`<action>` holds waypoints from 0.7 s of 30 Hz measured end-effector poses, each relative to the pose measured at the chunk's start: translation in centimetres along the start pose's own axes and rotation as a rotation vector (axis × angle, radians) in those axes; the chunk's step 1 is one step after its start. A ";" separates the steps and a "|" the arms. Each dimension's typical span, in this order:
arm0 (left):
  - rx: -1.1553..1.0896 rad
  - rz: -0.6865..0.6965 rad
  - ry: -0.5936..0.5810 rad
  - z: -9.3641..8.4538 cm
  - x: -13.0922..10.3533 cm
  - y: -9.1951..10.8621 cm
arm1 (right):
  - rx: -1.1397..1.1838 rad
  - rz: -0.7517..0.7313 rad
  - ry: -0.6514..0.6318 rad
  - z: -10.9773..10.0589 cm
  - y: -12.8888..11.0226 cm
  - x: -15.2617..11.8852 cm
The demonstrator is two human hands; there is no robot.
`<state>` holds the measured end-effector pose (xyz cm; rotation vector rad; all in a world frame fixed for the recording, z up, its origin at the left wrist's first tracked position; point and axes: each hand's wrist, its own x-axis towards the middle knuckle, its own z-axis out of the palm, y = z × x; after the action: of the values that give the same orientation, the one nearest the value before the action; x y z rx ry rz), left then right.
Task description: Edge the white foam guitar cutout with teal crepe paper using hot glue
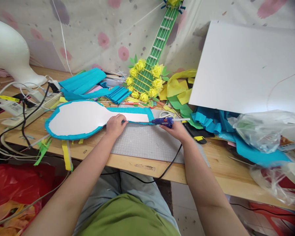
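A white guitar-shaped board (76,118) edged with blue crepe paper lies flat, its wide body to the left and its neck to the right. My left hand (116,126) is closed on the near edge of the neck, fingers pressing the blue paper border (137,110). In my right hand (175,129) is a blue glue gun (165,122), a white glue stick poking out of its back. The nozzle points left, at the near corner of the neck's end. A grey cutting mat (142,144) lies beneath the neck.
A green paper guitar with yellow flowers (145,80) leans at the back. Blue crepe paper (83,83), a power strip (31,111) and cables crowd the left. Scissors (166,114) lie behind the glue gun. A large white board (248,68) and plastic bags (260,131) are right.
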<state>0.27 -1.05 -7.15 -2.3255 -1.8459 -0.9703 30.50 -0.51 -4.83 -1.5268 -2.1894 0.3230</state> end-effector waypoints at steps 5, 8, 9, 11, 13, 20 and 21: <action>0.008 0.005 0.000 0.1 0.0 0.0 | 0.033 0.035 0.005 -0.2 0.4 -0.1; 0.021 0.002 0.000 0.0 -0.1 0.0 | 0.076 0.060 0.036 -0.2 0.9 -0.1; 0.026 -0.005 0.000 -0.1 -0.1 0.0 | 0.116 0.077 0.063 -0.1 1.0 -0.1; 0.030 -0.023 0.000 -0.3 -0.1 0.0 | 0.237 0.162 0.120 0.3 1.3 0.0; 0.029 -0.044 0.006 -0.6 -0.2 -0.1 | 0.404 0.302 0.176 0.8 1.4 0.2; 0.061 -0.061 0.022 -1.3 -0.2 0.0 | 0.933 0.484 0.271 3.1 1.9 2.3; 0.063 -0.056 0.024 -1.3 -0.2 0.0 | 0.928 0.497 0.294 3.3 2.1 2.5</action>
<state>-0.37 -1.73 -6.25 -2.2281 -1.9132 -0.9273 29.91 2.81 -8.04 -1.3850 -1.1125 1.0213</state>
